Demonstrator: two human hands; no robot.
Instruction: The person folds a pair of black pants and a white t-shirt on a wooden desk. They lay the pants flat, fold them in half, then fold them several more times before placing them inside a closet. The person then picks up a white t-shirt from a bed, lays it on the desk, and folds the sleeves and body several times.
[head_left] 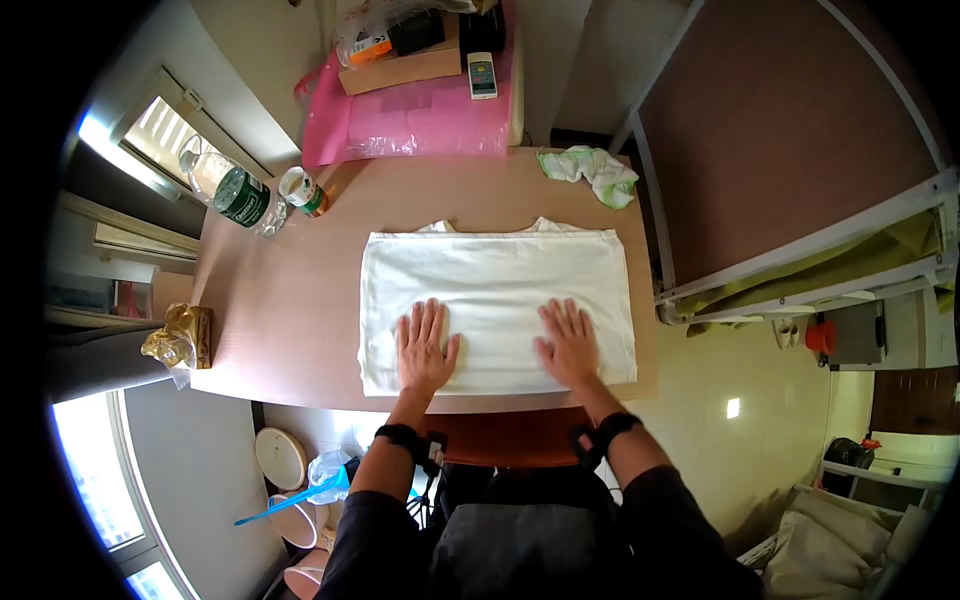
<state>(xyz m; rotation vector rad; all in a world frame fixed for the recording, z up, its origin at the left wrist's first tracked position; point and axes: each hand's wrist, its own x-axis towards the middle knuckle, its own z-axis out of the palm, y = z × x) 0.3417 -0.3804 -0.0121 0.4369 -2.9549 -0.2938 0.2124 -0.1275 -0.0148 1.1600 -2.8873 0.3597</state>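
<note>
A white garment (497,290), folded into a flat rectangle, lies on the wooden table (290,300) in front of me. My left hand (424,347) rests flat on its lower left part, fingers spread. My right hand (570,343) presses flat on its lower right part, fingers apart too. Neither hand holds anything. Both wrists wear dark bands.
A plastic water bottle (228,188) and a small can (303,191) stand at the table's far left. A crumpled green-white cloth (592,172) lies at the far right. A pink bag (425,115) with a box and a remote (482,74) sits behind. A tissue box (185,338) sits at the left edge.
</note>
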